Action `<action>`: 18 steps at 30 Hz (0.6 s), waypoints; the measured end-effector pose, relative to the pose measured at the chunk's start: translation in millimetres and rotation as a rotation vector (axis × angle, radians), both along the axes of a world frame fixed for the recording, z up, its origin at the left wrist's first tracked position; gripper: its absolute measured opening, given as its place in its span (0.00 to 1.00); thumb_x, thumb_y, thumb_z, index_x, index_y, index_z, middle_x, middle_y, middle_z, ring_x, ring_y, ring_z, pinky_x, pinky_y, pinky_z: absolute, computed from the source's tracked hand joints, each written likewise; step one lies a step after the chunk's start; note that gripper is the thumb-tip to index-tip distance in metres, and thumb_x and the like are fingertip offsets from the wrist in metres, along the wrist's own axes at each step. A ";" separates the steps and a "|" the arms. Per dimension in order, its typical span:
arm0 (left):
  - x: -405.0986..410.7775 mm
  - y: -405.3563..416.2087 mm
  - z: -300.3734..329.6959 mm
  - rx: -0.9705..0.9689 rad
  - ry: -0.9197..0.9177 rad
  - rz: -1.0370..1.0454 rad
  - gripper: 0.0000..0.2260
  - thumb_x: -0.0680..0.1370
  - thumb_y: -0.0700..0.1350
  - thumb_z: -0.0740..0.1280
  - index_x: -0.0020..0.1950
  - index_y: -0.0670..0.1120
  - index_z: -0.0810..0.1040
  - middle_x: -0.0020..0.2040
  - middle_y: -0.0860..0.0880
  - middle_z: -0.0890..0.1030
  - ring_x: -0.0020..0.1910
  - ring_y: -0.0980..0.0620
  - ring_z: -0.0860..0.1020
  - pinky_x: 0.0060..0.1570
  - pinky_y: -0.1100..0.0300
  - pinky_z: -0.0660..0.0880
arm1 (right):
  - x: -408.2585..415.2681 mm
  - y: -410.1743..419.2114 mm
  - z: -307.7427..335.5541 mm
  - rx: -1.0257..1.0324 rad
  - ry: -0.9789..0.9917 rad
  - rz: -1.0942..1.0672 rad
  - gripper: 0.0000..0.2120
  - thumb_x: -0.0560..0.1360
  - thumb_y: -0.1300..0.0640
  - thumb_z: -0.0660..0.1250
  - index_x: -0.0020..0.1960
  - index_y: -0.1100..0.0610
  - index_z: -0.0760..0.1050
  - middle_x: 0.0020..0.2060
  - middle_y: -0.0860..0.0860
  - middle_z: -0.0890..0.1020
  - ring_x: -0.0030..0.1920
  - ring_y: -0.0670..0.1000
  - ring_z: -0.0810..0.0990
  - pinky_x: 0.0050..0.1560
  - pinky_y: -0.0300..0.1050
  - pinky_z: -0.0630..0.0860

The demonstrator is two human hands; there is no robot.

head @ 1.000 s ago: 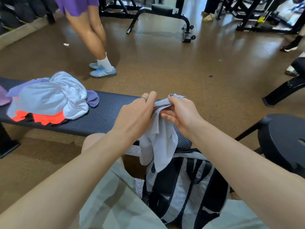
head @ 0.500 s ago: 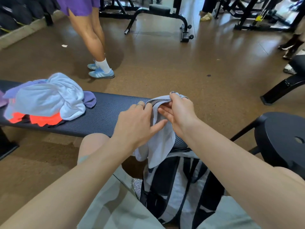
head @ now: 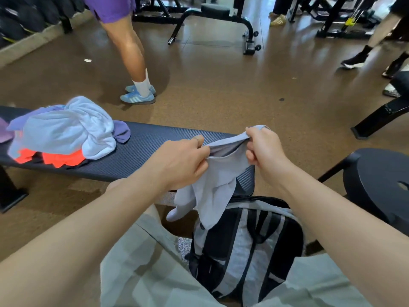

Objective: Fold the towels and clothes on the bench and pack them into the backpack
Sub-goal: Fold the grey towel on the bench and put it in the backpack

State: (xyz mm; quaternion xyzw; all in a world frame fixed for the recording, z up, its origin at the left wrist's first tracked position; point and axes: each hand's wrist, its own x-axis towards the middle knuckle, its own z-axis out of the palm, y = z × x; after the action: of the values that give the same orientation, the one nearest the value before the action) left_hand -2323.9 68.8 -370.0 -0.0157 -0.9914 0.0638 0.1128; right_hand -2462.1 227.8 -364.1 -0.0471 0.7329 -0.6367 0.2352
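Both fists, left hand (head: 181, 162) and right hand (head: 263, 149), pinch grey cloth (head: 219, 180) above backpack (head: 247, 244).

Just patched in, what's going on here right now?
A person seated at a gym bench holds a grey cloth up by its top edge, left hand and right hand each pinching it, the rest hanging loose above the striped backpack between their knees. It is not folded yet. A pile of unfolded clothes and towels waits on the bench's left end.
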 end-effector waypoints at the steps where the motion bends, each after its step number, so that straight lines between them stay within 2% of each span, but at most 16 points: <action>1: 2.7 -1.5 -4.1 -0.026 -0.010 -0.029 0.17 0.77 0.53 0.47 0.42 0.46 0.72 0.42 0.50 0.68 0.30 0.48 0.63 0.26 0.60 0.51 | -2.5 0.0 2.6 -0.048 -0.084 -0.029 0.09 0.80 0.57 0.60 0.41 0.53 0.65 0.28 0.49 0.64 0.25 0.48 0.62 0.25 0.40 0.56; 3: 9.3 -3.8 -13.3 -0.041 -0.038 -0.055 0.18 0.77 0.51 0.50 0.37 0.45 0.74 0.39 0.50 0.69 0.27 0.49 0.63 0.26 0.62 0.48 | -7.3 1.2 8.0 -0.134 -0.188 -0.106 0.09 0.80 0.58 0.60 0.42 0.54 0.66 0.27 0.49 0.67 0.23 0.47 0.64 0.23 0.39 0.57; 5: 15.6 -8.1 -21.3 -0.023 -0.057 -0.035 0.19 0.78 0.51 0.51 0.35 0.45 0.75 0.38 0.51 0.66 0.25 0.48 0.66 0.25 0.63 0.50 | -13.1 4.3 12.6 -0.212 -0.243 -0.198 0.07 0.81 0.59 0.58 0.44 0.56 0.67 0.27 0.49 0.68 0.23 0.46 0.65 0.24 0.38 0.58; 8: 22.9 -12.8 -21.3 0.032 -0.044 -0.003 0.18 0.79 0.51 0.51 0.40 0.45 0.75 0.39 0.51 0.66 0.25 0.46 0.71 0.23 0.61 0.57 | -19.7 9.4 11.4 -0.292 -0.310 -0.321 0.07 0.82 0.61 0.56 0.46 0.57 0.68 0.29 0.50 0.69 0.23 0.46 0.66 0.24 0.38 0.60; 11: 21.5 -14.8 -9.8 0.099 0.008 -0.015 0.15 0.81 0.52 0.51 0.42 0.46 0.71 0.42 0.50 0.69 0.28 0.46 0.71 0.24 0.59 0.58 | -22.6 12.8 2.3 -0.280 -0.355 -0.370 0.07 0.83 0.61 0.55 0.48 0.59 0.69 0.32 0.52 0.71 0.26 0.46 0.69 0.25 0.37 0.64; 13: 16.3 -16.6 0.9 0.199 0.052 -0.020 0.14 0.82 0.53 0.52 0.43 0.47 0.68 0.44 0.51 0.68 0.32 0.46 0.72 0.27 0.55 0.64 | -22.7 14.0 -2.0 -0.271 -0.409 -0.324 0.06 0.84 0.60 0.55 0.55 0.60 0.69 0.36 0.54 0.74 0.30 0.48 0.73 0.28 0.38 0.67; 15: 10.1 -18.1 10.2 0.353 0.087 -0.031 0.12 0.83 0.50 0.58 0.42 0.47 0.67 0.44 0.52 0.67 0.36 0.47 0.71 0.35 0.50 0.70 | -19.8 16.3 -0.6 -0.242 -0.481 -0.177 0.11 0.84 0.58 0.57 0.63 0.62 0.68 0.42 0.59 0.76 0.36 0.51 0.76 0.32 0.40 0.73; 18: -1.6 -15.6 23.9 0.508 0.141 -0.063 0.11 0.83 0.44 0.64 0.43 0.44 0.68 0.42 0.51 0.68 0.39 0.49 0.70 0.40 0.55 0.66 | -4.7 12.2 7.5 -0.043 -0.382 0.143 0.15 0.81 0.58 0.63 0.64 0.65 0.72 0.49 0.61 0.80 0.41 0.54 0.78 0.42 0.44 0.77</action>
State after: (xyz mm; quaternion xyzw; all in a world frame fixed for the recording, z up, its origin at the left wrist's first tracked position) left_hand -2325.4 53.2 -346.1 -0.0135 -0.9643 -0.1899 0.1838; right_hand -2466.8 240.0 -356.7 0.0177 0.6562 -0.6312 0.4132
